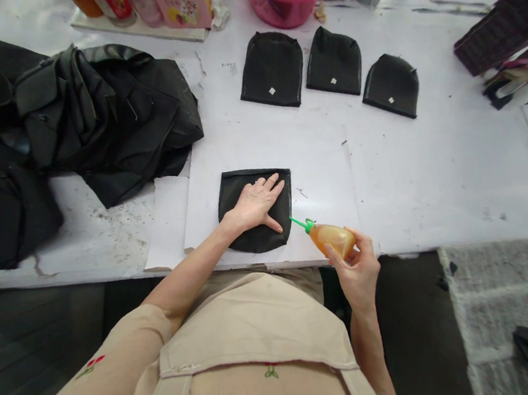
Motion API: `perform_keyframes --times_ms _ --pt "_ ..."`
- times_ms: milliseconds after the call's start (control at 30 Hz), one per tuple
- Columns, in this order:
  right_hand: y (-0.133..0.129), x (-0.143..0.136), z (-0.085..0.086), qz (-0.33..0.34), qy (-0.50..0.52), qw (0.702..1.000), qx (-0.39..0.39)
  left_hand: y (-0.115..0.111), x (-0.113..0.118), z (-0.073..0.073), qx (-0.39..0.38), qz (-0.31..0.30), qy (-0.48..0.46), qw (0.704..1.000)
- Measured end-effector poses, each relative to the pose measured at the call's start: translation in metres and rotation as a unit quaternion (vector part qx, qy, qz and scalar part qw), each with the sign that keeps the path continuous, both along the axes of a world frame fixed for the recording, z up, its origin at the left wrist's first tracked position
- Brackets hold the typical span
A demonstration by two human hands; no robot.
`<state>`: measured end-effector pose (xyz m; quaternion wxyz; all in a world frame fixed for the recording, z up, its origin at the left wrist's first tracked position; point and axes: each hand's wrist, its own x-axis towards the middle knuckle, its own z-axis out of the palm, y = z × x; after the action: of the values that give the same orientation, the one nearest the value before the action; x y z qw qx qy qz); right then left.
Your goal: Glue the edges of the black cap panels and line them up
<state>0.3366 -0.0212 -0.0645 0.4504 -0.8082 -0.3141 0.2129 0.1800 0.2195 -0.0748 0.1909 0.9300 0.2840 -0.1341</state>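
A black fabric piece (249,240) with one rounded end lies flat on white paper near the table's front edge. Fingers spread, my left hand (259,204) rests flat on top of it and covers its middle. My right hand (359,269) is wrapped round a squeeze bottle (332,239) of amber liquid, tilted with its thin green nozzle pointing left. The nozzle's tip is at the right edge of the black piece; whether it touches, I cannot tell.
Three similar black pieces (271,71) with small white diamond marks lie farther back. Heaped black fabric (108,107) covers the left side. A pink basin (291,6), a pink box (183,5) and jars stand at the back. A dark box (500,22) is at the right.
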Motion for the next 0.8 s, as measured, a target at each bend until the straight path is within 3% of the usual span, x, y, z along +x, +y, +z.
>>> perform_keyframes --times_ms 133,267,367,567,800 --pt "-0.004 -0.003 0.000 -0.004 -0.004 1.000 -0.003 -0.017 -0.013 0.009 0.015 0.015 -0.032 0.999" --pt "-0.004 -0.005 0.001 -0.004 0.002 1.000 -0.002 -0.039 -0.033 0.012 -0.047 -0.013 -0.129 0.990" --pt "-0.004 -0.005 0.002 -0.004 0.014 1.000 -0.002 -0.050 -0.043 0.005 -0.062 -0.026 -0.170 0.983" --pt "-0.010 -0.006 0.002 0.009 0.014 1.000 -0.005 -0.057 -0.048 -0.016 -0.007 -0.035 -0.220 0.975" --pt "-0.023 -0.009 0.000 0.015 0.017 1.000 0.001 -0.058 -0.048 -0.023 0.029 -0.042 -0.250 0.967"
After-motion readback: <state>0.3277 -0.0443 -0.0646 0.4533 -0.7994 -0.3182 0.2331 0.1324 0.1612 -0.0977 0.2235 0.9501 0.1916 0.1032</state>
